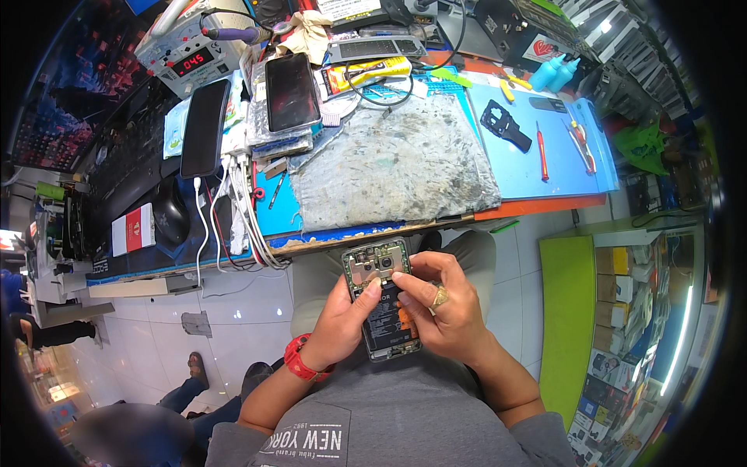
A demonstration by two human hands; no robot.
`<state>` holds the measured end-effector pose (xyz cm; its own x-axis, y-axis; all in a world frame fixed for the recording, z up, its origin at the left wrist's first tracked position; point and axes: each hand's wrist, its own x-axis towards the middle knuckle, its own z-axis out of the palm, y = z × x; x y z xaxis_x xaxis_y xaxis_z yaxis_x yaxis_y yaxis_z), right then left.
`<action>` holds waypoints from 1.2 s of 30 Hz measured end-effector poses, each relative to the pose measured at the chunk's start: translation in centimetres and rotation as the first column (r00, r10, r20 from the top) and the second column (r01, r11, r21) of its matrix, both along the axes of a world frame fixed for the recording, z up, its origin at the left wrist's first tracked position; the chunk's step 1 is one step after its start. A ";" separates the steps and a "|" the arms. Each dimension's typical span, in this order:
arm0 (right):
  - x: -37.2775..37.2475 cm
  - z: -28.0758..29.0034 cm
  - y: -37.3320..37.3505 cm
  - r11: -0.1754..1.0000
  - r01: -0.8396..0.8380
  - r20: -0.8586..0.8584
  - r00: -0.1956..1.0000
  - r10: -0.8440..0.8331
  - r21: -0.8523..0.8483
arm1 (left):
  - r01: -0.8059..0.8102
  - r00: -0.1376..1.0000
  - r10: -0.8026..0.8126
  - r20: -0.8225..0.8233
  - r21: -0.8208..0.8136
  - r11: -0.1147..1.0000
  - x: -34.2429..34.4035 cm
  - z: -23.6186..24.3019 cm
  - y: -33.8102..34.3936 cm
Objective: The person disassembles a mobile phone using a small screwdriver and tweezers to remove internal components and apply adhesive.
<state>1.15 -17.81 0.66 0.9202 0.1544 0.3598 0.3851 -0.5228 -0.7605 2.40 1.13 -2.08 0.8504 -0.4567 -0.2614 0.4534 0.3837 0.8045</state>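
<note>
1. We hold an opened smartphone with a dark frame and bare innards [373, 352] above our lap, just off the bench's front edge [334, 239].
2. Our left hand [339, 321], red strap [299, 358] on wrist, is clamped on the phone's left side, thumb lying across the inner face.
3. Our right hand [455, 311], chunky gold-coloured ring [440, 296] on, works from the right: index tip at the silvery metal cover plate [363, 272], below the dark round camera lens [386, 263]; thumb beside the black rectangular battery [381, 323]. Can't tell if the fingertips pinch anything small.
4. Bench ahead of us: grey stained cloth-like mat [397, 163]; right of it, slim red screwdriver [542, 152] on a light-blue mat [572, 175].
</note>
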 end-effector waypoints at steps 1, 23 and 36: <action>0.0 0.1 0.0 1.000 -0.008 -0.001 1.000 0.008 -0.008 | 0.000 1.000 0.000 -0.015 -0.014 1.000 0.0 -0.3 0.2; 7.2 1.2 -13.7 0.773 0.633 0.211 0.761 -0.613 -0.040 | -0.067 0.998 0.067 0.005 0.119 0.991 0.1 -0.3 0.8; 16.1 1.4 -32.6 0.344 0.602 0.203 0.658 -0.725 -0.720 | 0.034 0.999 -0.036 0.011 0.138 0.990 0.1 0.2 0.8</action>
<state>17.26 -50.39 2.03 0.8610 -0.3999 0.3142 -0.4057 -0.9127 -0.0499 2.48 1.90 -1.84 0.8385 -0.4464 -0.3125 0.4533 0.2531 0.8547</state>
